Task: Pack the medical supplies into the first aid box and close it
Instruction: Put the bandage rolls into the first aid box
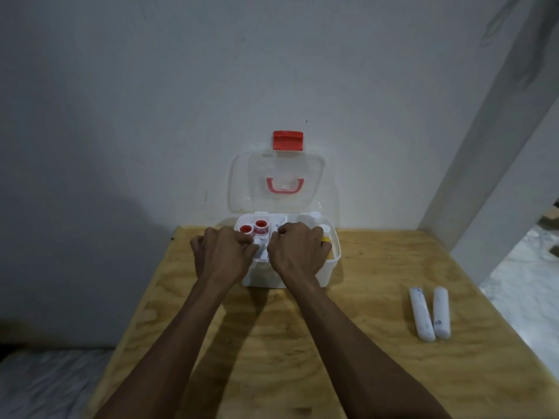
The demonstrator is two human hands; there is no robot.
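Two hands, your left hand (222, 252) and right hand (298, 251), curl inside the open first aid box (334, 258) at the tabletop's (378, 267) far edge, apparently settling supplies; what your fingers grip is hidden. Two white rolls (429, 313) wait near the right edge.

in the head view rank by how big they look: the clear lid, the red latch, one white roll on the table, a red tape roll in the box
1. clear lid
2. white roll
3. red latch
4. red tape roll

The white roll lies nearer the camera, so its lead over the latch is unsure.
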